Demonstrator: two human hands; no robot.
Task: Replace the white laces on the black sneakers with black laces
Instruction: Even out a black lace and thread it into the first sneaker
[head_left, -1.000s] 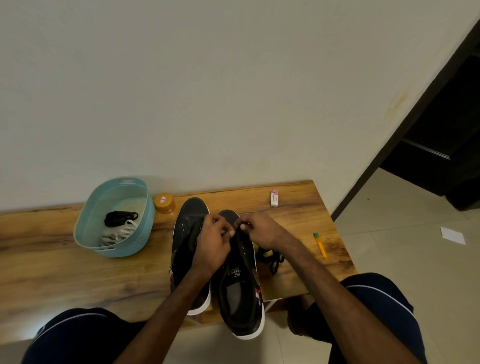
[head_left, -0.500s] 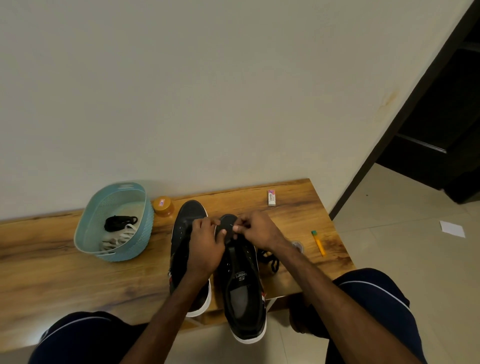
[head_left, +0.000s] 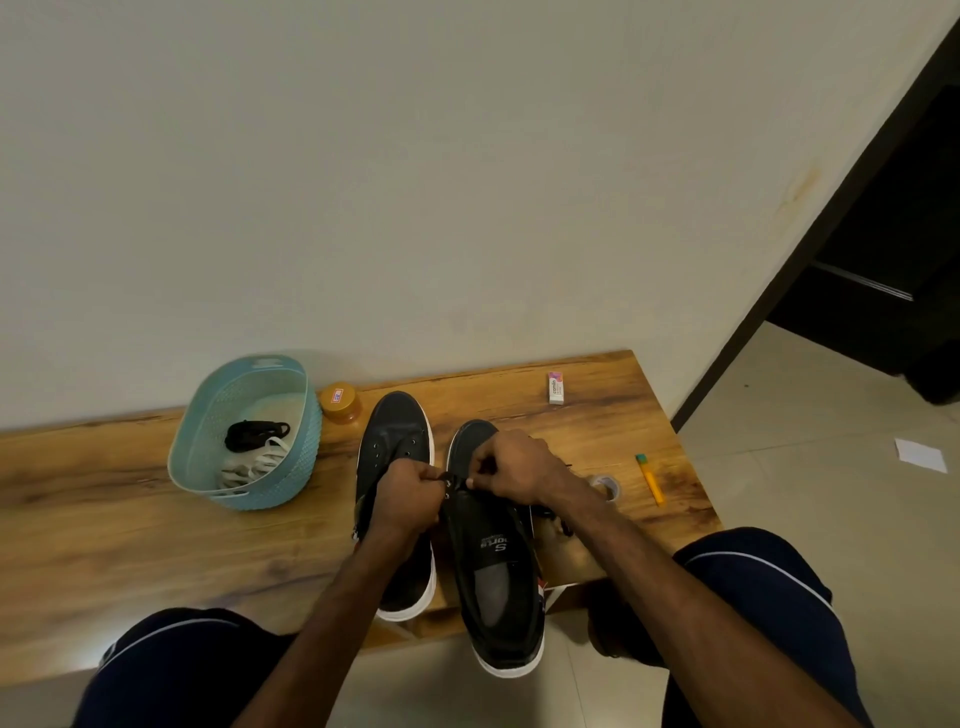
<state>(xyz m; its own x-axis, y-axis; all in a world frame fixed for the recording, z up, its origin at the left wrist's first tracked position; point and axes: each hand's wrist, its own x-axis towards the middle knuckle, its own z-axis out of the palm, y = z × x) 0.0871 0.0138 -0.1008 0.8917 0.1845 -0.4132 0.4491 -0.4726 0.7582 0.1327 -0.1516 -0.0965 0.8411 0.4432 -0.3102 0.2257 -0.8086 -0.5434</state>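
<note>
We count two black sneakers: left sneaker, right sneaker with insole marked "S". Our left hand and right hand pinch one black lace.

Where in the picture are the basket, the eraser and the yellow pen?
basket (head_left: 210, 418), head view, on its left inner wall.
eraser (head_left: 555, 388), head view, on the middle of its sleeve.
pen (head_left: 652, 484), head view, on its yellow barrel.

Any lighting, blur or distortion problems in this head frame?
Head view: dim warm light; wide-angle lens bows the bench; glare patch on its near-left edge; black lace between left hand and right hand barely separates from the black sneaker.
</note>
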